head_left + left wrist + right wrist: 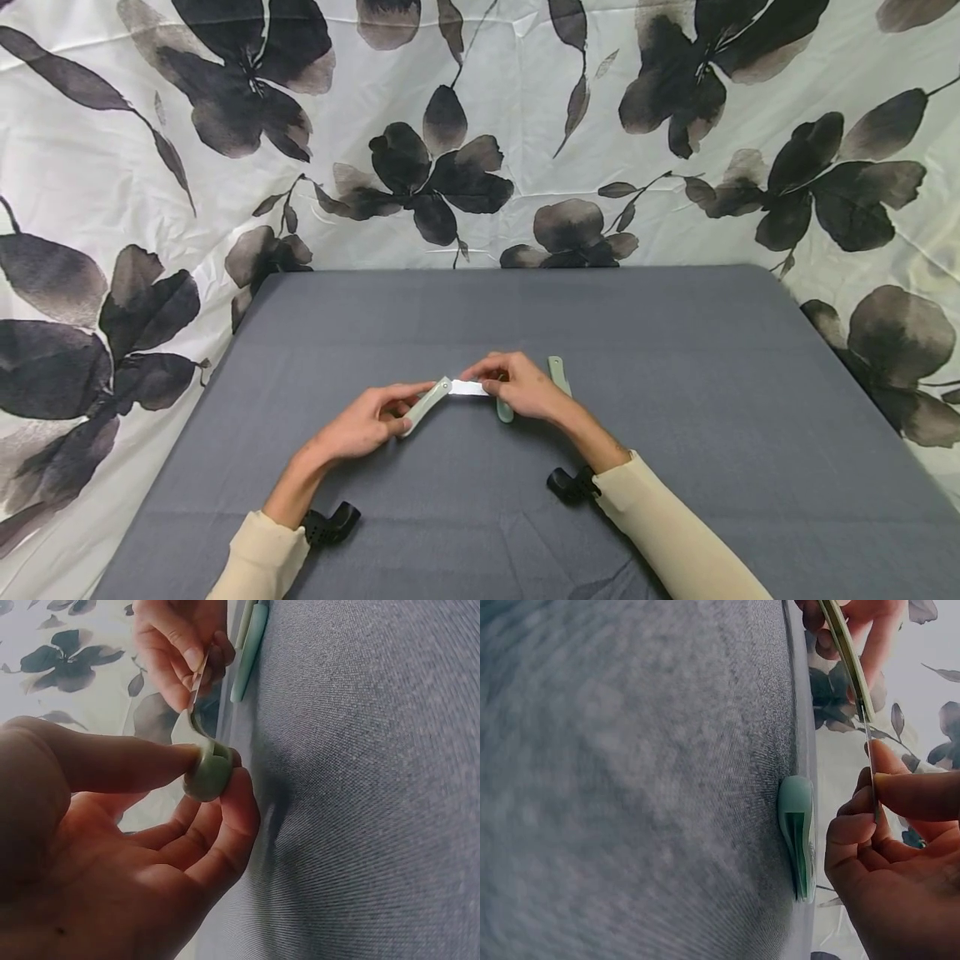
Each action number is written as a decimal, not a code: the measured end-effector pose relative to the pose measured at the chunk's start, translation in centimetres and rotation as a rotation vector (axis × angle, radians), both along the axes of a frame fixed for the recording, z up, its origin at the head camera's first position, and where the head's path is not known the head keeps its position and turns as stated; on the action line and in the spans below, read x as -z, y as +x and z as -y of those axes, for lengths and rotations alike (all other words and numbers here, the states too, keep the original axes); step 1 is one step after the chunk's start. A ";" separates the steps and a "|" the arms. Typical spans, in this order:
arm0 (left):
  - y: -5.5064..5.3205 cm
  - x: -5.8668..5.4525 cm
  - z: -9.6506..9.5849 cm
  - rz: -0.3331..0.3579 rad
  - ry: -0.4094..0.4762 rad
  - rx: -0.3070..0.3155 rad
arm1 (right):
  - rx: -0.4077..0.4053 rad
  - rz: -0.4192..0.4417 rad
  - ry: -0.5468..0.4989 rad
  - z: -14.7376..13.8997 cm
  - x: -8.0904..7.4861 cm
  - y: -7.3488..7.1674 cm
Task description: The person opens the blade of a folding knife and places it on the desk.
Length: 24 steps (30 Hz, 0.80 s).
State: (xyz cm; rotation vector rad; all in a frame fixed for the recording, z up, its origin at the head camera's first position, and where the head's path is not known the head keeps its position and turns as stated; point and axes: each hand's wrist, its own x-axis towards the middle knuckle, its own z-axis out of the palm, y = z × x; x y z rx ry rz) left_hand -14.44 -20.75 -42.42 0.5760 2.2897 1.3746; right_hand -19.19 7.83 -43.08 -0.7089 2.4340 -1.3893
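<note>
A folding knife with a pale green handle [426,408] and a silver blade [468,388] is held between both hands, its blade swung out at an angle. My left hand [369,423] pinches the handle between thumb and fingers, the rounded butt end showing in the left wrist view [208,777]. With thumb and fingertips, my right hand [525,387] pinches the blade's flat near its far end. Partly hidden beneath the right hand lies a darker green folded knife [505,410], its slotted handle [795,799] facing the right wrist view.
Just beyond the right hand, another pale green handle [556,368] lies on the grey cloth-covered table [675,350]. A white curtain with dark flowers [525,108] hangs behind the table's back edge. Black wrist cameras [332,524] are strapped below both hands.
</note>
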 end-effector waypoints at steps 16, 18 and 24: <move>0.3 -0.1 0.4 -0.018 -0.026 0.063 | -0.078 0.012 0.005 -0.5 0.2 0.0; 0.3 -0.1 0.4 -0.021 -0.025 0.068 | -0.086 0.011 0.005 -0.6 0.2 0.1; 0.5 0.0 0.6 -0.020 -0.026 0.091 | -0.119 0.005 0.009 -0.5 0.1 0.3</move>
